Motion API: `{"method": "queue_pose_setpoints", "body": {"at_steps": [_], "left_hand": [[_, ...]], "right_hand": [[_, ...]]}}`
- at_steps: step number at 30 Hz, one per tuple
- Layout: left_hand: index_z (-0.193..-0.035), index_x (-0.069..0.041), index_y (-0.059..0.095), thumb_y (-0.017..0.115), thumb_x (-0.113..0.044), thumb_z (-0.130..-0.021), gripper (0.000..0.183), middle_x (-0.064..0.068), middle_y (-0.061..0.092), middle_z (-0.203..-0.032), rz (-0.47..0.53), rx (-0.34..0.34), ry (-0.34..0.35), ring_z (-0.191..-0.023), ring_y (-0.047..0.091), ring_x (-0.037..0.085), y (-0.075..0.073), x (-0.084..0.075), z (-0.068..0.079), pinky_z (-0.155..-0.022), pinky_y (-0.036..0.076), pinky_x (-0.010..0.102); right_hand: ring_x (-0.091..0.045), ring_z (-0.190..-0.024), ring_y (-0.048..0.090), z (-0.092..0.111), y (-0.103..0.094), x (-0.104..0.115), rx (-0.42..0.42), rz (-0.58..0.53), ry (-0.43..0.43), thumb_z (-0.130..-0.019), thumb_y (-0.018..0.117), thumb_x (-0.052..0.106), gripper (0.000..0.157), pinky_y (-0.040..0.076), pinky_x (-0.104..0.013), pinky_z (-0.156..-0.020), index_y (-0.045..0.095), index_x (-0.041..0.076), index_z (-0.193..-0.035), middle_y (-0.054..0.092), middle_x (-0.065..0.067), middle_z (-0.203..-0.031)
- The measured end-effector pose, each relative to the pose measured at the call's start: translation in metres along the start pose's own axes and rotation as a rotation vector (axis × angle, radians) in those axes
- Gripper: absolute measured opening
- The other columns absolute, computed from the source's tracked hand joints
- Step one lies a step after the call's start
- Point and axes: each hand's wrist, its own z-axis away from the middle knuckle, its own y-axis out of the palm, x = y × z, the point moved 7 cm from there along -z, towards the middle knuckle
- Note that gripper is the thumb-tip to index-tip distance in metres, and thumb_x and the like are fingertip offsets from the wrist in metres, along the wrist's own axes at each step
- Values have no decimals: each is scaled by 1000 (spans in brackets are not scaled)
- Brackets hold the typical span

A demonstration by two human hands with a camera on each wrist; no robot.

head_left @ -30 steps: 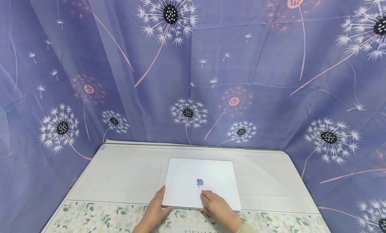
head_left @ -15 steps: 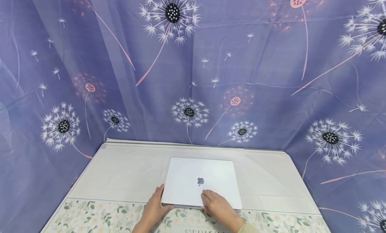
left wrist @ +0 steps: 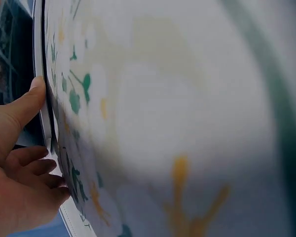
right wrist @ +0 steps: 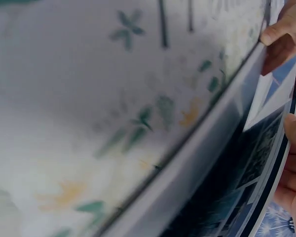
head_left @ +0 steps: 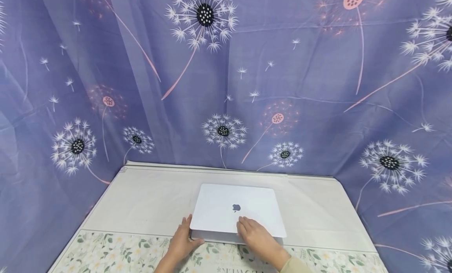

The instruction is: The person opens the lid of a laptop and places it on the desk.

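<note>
A silver laptop lies on the table, its lid (head_left: 219, 204) raised slightly at the front edge over the base (head_left: 219, 236). My right hand (head_left: 259, 239) pinches the front edge of the lid, thumb beneath and fingers on top. In the right wrist view that hand (right wrist: 295, 173) grips the rim of the lid, and the dark screen (right wrist: 254, 173) shows in the gap. My left hand (head_left: 181, 241) holds the front left corner of the base. Its thumb presses the front edge in the left wrist view, with the other fingers (left wrist: 42, 166) along the side.
The table carries a pale cover (head_left: 148, 202) with a floral band (head_left: 116, 251) along the front. Purple dandelion curtains (head_left: 176, 128) hang behind it and at both sides.
The lid's front edge has risen from the base, opening a gap. My right hand has moved up slightly with it, while the left stays at the corner.
</note>
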Motion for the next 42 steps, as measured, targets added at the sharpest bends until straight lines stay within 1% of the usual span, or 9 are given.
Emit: {"method": "queue_pose_setpoints", "body": {"at_steps": [3, 8, 13, 17, 23, 28, 33, 39, 42], "left_hand": [[-138, -10, 29, 70, -51, -58, 99, 11, 32, -140, -6, 22, -6, -131, 17, 34, 0, -2, 0, -106, 15, 51], [-138, -8, 29, 70, -50, -59, 98, 12, 39, -136, -25, 59, -27, -130, 19, 36, 0, -5, 1, -104, 17, 54], [-135, -6, 35, 72, -47, -58, 95, 13, 36, -138, -44, 51, -21, -129, 21, 37, -2, -8, 0, -102, 21, 56], [-133, -5, 37, 72, -45, -58, 92, 14, 33, -139, -60, 44, -16, -129, 23, 37, -2, -8, 0, -101, 24, 55], [-133, -3, 37, 73, -42, -60, 91, 16, 34, -138, -52, 46, -15, -127, 25, 38, -1, -10, 2, -100, 26, 55], [-132, -1, 37, 74, -41, -58, 91, 18, 35, -137, -41, 42, -25, -126, 26, 39, -2, -10, 1, -100, 26, 55], [-131, -1, 39, 75, -42, -56, 92, 18, 36, -136, -35, 45, -35, -125, 29, 40, -4, -11, 0, -99, 28, 55], [-130, 0, 40, 76, -38, -55, 91, 20, 38, -134, -25, 34, -33, -124, 32, 39, -7, -14, -1, -99, 30, 53], [-130, 1, 41, 76, -38, -55, 91, 20, 39, -133, -35, 26, -25, -123, 33, 39, -8, -15, 0, -99, 31, 51]], "right_hand": [[-21, -102, 57, -5, -7, -4, -4, -11, -19, -94, 40, 22, 26, 47, -28, -89, 52, 4, -108, 58, -13, -108], [-20, -96, 59, -14, -21, -12, -52, -35, -41, -88, 48, 16, 19, 48, -26, -87, 54, 3, -101, 61, -13, -102], [-18, -90, 61, -26, -36, -24, -114, -90, -40, -83, 56, 12, 14, 50, -25, -83, 55, 4, -94, 63, -10, -95], [-14, -83, 60, -36, -43, -37, -105, -155, -20, -83, 57, 8, 10, 52, -24, -77, 56, 5, -92, 62, -5, -90], [-11, -76, 59, -51, -52, -61, -24, -273, 44, -85, 55, 6, 15, 52, -22, -72, 58, 3, -99, 62, -1, -85], [-12, -73, 59, -65, -59, -79, 6, -376, 85, -85, 54, 2, 17, 53, -22, -70, 59, 2, -101, 63, -4, -85], [-8, -64, 57, -76, -62, -97, 35, -449, 141, -89, 52, 9, 16, 53, -24, -68, 62, 4, -99, 65, -2, -81], [-6, -49, 49, -91, -67, -117, 24, -455, 222, -89, 52, 18, 19, 51, -22, -56, 64, 5, -98, 63, -3, -71], [-5, -44, 44, -96, -71, -130, -39, -444, 313, -87, 56, 23, 18, 45, -21, -47, 66, 9, -93, 62, 0, -67]]}}
